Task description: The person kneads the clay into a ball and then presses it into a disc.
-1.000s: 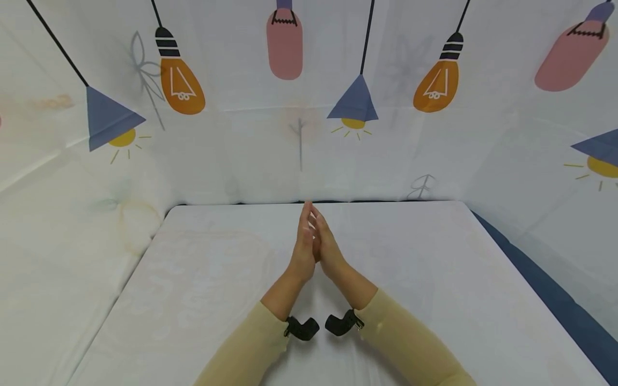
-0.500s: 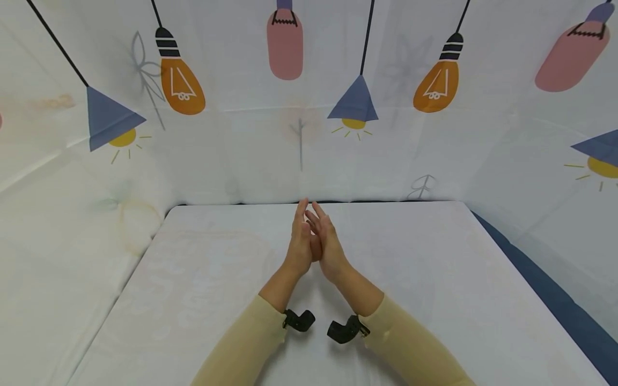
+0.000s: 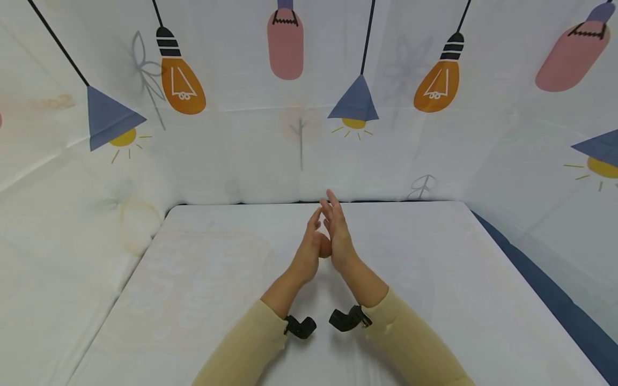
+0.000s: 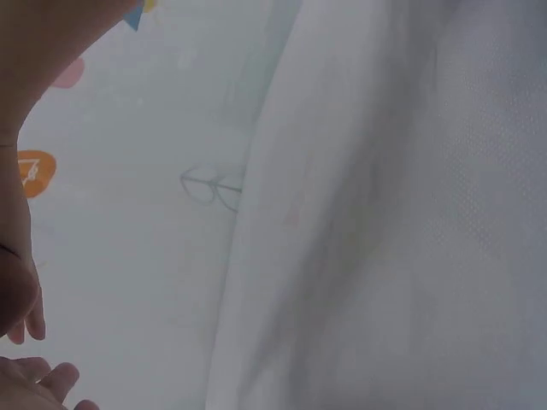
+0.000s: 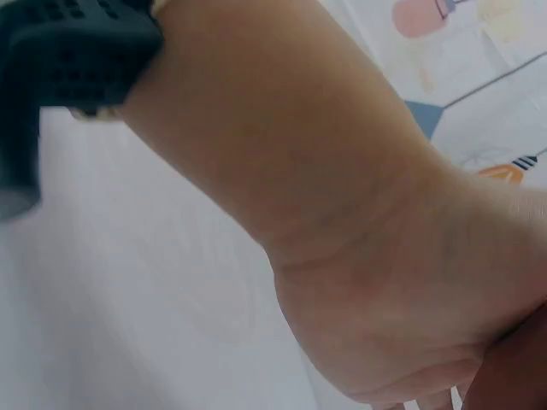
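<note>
My left hand (image 3: pixel 305 258) and right hand (image 3: pixel 341 247) stand upright palm to palm over the middle of the white table, fingers straight and pointing away from me. A small rounded brown thing (image 3: pixel 325 245) shows between the palms, like a ball; I cannot tell its kind. The same brown shape (image 4: pixel 15 295) appears at the left edge of the left wrist view, with fingertips (image 4: pixel 61 380) below it. The right fingertips reach farther forward than the left ones. A wrist and palm heel (image 5: pixel 376 299) fill much of the right wrist view.
The white-covered table (image 3: pixel 207 300) ends against a white cloth backdrop (image 3: pixel 241 155) printed with lamps and bulbs. Each wrist carries a black camera, the left one (image 3: pixel 301 327) close to the right one (image 3: pixel 345 320). Dark blue cloth (image 3: pixel 545 273) runs along the right table edge.
Both hands have shifted slightly right. The palms slide against each other: the right fingertips have moved forward and the left ones back. More of the rounded brown thing shows between them.
</note>
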Tool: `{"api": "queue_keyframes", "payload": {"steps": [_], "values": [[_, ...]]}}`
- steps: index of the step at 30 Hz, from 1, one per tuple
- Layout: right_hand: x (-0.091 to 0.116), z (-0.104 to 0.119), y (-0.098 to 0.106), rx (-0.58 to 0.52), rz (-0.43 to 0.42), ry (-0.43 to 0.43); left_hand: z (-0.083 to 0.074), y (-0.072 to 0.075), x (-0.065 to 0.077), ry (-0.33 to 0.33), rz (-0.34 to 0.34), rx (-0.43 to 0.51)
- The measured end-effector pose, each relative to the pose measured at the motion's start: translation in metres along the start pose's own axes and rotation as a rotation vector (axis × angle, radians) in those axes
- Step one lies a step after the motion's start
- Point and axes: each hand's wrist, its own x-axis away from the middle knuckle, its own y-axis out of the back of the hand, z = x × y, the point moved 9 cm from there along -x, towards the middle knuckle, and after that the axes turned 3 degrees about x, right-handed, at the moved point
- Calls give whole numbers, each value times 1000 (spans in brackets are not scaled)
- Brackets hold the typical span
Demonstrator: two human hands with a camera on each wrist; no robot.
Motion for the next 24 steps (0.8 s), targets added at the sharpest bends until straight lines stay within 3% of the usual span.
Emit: {"api": "queue_keyframes", "payload": {"steps": [6,16,20,24], "values": [[-10,-2,13,70,-68,29,-4,-13,5,-4,94,92],[-18,-12,33,128,-204,64,-13,-17,11,-42,101,190],[-19,-22,28,147,-151,18,-16,-18,13,-67,106,201],[-18,-38,17,113,-64,-91,-19,-16,13,-117,91,245]]}}
